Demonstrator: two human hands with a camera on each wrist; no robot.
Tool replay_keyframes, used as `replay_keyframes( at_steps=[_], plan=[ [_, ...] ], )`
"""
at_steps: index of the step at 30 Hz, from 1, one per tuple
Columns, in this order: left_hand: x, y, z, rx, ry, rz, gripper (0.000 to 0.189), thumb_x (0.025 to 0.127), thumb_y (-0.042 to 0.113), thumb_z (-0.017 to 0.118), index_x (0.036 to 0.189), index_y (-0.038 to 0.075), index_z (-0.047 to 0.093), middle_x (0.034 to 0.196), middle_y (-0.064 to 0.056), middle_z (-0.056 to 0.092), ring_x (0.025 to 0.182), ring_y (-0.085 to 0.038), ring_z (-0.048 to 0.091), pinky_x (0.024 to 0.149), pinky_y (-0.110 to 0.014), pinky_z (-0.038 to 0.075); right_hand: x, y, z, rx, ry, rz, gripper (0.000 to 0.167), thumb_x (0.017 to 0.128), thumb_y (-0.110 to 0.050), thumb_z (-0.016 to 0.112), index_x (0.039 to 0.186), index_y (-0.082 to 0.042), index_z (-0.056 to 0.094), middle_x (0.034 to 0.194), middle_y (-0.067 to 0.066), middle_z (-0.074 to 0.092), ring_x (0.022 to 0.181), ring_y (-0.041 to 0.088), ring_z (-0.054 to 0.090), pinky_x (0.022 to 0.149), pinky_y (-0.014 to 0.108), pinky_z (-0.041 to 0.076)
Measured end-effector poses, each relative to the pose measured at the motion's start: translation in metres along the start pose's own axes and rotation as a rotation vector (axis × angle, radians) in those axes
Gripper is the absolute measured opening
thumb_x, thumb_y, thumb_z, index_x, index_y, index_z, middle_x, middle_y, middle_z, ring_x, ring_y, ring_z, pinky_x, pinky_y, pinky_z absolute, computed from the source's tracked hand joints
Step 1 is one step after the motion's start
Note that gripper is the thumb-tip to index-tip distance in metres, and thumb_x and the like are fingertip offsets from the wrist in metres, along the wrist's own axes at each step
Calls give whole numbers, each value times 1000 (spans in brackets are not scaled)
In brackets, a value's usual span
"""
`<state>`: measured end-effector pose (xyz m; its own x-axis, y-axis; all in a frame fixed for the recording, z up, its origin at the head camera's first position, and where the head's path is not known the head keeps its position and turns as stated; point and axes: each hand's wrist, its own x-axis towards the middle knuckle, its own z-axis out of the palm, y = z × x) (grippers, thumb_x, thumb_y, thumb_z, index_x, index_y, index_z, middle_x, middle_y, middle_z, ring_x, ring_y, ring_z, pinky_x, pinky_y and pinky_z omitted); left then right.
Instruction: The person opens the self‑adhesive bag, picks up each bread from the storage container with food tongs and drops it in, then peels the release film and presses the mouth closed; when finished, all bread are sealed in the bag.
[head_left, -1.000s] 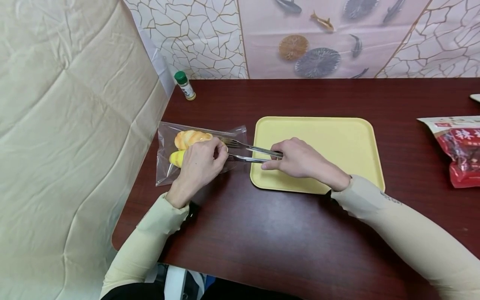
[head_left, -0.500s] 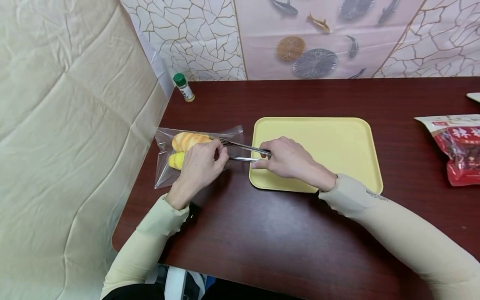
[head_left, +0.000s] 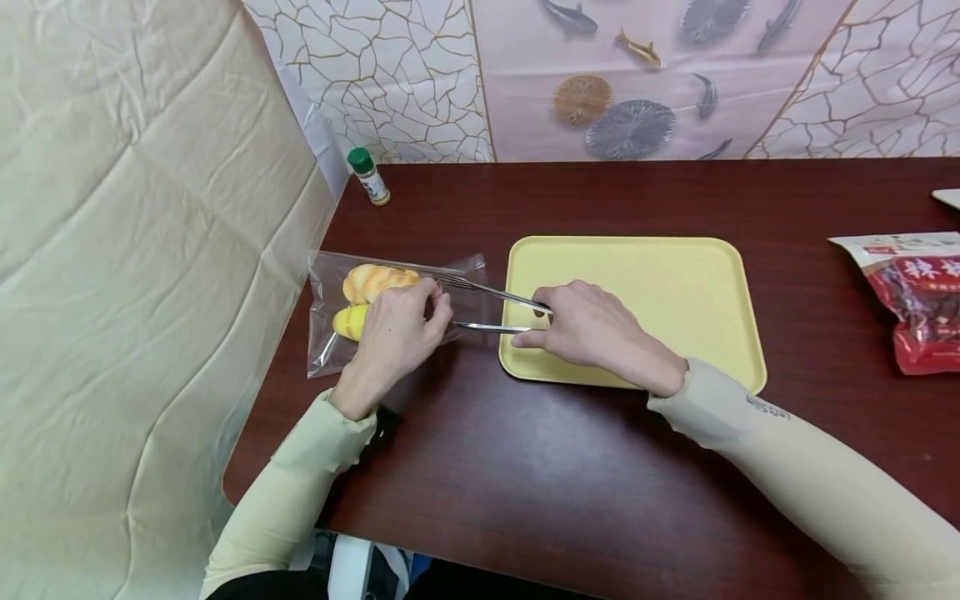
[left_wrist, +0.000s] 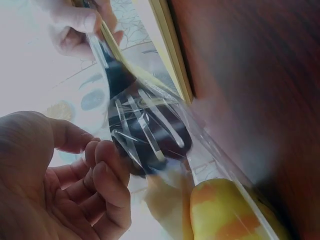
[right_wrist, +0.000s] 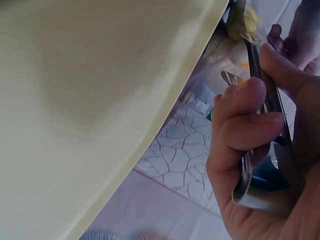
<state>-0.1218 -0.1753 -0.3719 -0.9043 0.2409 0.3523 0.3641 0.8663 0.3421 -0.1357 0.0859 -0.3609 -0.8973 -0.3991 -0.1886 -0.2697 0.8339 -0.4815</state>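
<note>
My left hand pinches the near edge of a clear plastic bag at the left of the table. Inside the bag lie two bread rolls, a striped golden one and a yellow one, partly covered by that hand. Over the tray's left edge, my right hand grips metal tongs by their two arms, which stand spread apart. Their slotted, fork-like end reaches into the bag's mouth, beside the left fingertips in the left wrist view.
A yellow tray lies right of the bag, under the right hand. A green-capped bottle stands at the back left. A red food packet lies at the far right. A cream padded cover borders the table's left side.
My right hand has moved left with the tongs, then slightly back right. The tongs' arms drew closer together and now stand wider. My left hand stays at the bag's edge.
</note>
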Motion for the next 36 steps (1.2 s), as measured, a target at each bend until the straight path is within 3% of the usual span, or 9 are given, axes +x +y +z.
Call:
replay_keyframes(
  at_steps=[14, 16, 22, 29, 32, 36],
  plan=[
    [-2, -2, 0, -9, -20, -28, 21, 98, 15, 63, 78, 11, 65, 59, -4, 59, 58, -29, 61, 51, -42, 44, -54, 32, -18, 19, 1, 60, 41, 91, -52, 83, 102, -15, 69, 75, -1, 62, 68, 18, 54, 62, 33, 40],
    [-3, -2, 0, -10, -26, -32, 21, 98, 15, 64, 78, 11, 64, 59, -4, 59, 58, -28, 60, 50, -41, 43, -64, 39, -20, 34, 10, 70, 47, 92, -55, 81, 110, -14, 69, 78, -1, 63, 70, 17, 55, 64, 33, 41],
    [-4, -2, 1, -10, -41, -38, 22, 99, 15, 63, 77, 12, 64, 58, -3, 58, 57, -27, 59, 50, -39, 41, -96, 64, -25, 76, 67, 114, 61, 96, -60, 76, 134, -14, 64, 83, -4, 68, 72, 14, 56, 64, 30, 41],
    [-2, -3, 2, -12, -42, -37, 21, 98, 15, 64, 77, 12, 64, 59, -3, 59, 58, -27, 59, 51, -39, 41, -131, 95, -31, 64, 205, 182, 55, 100, -51, 75, 135, -10, 64, 86, -3, 71, 74, 14, 58, 64, 28, 39],
    [-1, -3, 2, -10, -39, -32, 21, 98, 15, 64, 77, 12, 64, 59, -4, 59, 58, -27, 59, 51, -39, 42, -145, 108, -32, 61, 258, 228, 56, 101, -48, 76, 136, -7, 63, 89, 3, 72, 78, 20, 61, 66, 29, 40],
    [0, -3, 2, -6, -36, -30, 21, 98, 15, 64, 77, 11, 64, 59, -4, 58, 58, -27, 58, 52, -38, 42, -160, 123, -35, 61, 277, 301, 61, 104, -49, 71, 143, -4, 58, 103, 21, 72, 88, 39, 66, 69, 41, 44]
  ],
)
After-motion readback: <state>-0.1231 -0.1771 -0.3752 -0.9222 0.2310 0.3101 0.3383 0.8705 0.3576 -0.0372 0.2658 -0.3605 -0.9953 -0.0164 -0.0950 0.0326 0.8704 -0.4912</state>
